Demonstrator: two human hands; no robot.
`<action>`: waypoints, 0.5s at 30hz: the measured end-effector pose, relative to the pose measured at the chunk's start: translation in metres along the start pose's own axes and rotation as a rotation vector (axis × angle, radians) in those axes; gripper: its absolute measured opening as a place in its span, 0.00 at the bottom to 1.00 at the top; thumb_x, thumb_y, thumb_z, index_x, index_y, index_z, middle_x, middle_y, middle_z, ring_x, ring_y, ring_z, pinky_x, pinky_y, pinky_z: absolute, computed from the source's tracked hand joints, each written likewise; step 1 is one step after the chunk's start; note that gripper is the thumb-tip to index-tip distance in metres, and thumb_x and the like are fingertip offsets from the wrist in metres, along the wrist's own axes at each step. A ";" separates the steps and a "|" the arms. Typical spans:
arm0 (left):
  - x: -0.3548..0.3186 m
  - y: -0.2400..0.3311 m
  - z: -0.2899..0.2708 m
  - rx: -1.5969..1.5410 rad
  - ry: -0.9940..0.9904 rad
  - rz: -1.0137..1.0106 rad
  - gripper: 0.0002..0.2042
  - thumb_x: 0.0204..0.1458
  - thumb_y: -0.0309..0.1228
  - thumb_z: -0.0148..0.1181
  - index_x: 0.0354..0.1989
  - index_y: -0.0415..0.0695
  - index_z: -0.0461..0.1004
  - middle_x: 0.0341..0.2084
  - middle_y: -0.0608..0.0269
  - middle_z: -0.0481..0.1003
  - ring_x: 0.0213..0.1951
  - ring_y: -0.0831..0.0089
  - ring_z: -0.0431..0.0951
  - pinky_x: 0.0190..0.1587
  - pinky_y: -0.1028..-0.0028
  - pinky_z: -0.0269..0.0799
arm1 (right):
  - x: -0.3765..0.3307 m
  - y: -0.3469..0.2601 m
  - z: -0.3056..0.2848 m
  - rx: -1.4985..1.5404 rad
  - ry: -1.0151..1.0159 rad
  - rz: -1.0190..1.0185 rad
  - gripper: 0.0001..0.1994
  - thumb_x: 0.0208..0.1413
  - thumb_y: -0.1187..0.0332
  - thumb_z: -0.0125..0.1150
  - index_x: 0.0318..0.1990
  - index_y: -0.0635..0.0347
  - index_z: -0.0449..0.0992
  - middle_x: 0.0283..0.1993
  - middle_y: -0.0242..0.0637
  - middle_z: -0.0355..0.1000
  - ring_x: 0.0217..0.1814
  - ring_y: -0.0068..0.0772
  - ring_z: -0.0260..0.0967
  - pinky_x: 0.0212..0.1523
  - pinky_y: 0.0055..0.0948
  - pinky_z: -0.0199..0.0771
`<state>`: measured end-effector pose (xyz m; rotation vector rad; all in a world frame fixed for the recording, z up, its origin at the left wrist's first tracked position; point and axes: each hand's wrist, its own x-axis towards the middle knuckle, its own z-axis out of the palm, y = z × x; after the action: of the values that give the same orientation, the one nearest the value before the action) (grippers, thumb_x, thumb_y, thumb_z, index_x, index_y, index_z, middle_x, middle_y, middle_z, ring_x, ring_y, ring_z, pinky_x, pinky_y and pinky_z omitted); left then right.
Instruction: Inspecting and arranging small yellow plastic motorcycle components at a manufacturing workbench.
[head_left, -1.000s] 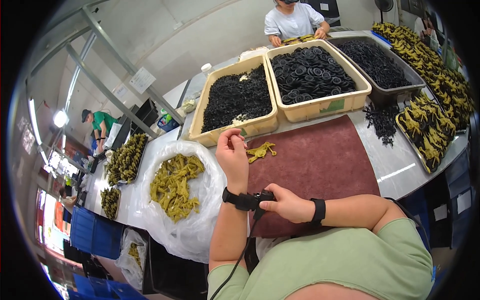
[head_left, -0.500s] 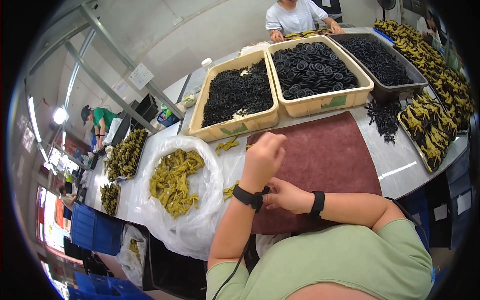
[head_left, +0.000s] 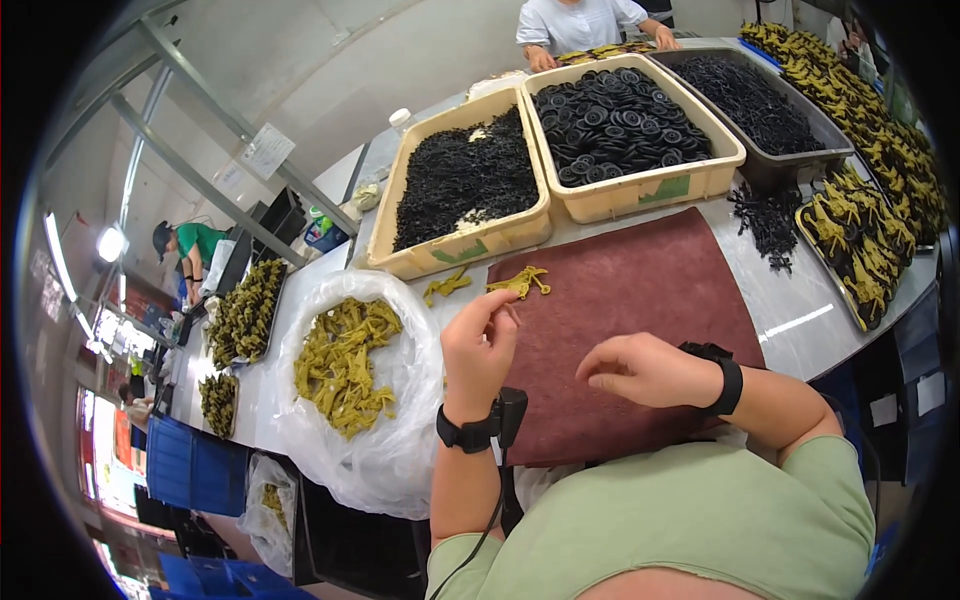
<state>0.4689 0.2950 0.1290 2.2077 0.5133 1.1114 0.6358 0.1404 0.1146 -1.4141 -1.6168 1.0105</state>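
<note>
Curling so near a thin yellow-green plastic bit [head_left: 523, 282], my left hand [head_left: 480, 348], can't tell if holding, might bump it; my right hand [head_left: 652, 371] is wide

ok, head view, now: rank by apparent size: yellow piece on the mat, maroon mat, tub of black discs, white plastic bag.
1. Maroon mat
2. White plastic bag and tub of black discs: too alike to rank; the bag looks nearer
3. Yellow piece

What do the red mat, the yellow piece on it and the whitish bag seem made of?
Red mat: matt, perhaps suede or cloth; its surface is mottled.
Yellow piece: probably moulded plastic, given its thin limbs; finish unclear.
Whitish bag: likely plastic film, shiny, crinkled and translucent.
</note>
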 end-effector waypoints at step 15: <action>-0.030 0.049 0.101 -0.653 -0.519 -0.088 0.23 0.51 0.25 0.61 0.56 0.36 0.62 0.45 0.58 0.73 0.44 0.73 0.75 0.45 0.74 0.71 | 0.003 -0.061 -0.054 1.809 -0.024 -0.505 0.12 0.66 0.67 0.38 0.48 0.59 0.68 0.28 0.25 0.60 0.30 0.19 0.58 0.35 0.23 0.61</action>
<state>0.5376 0.2063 0.0971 1.7607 0.0068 0.5125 0.6604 0.1428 0.1928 0.2342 -0.4179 1.4280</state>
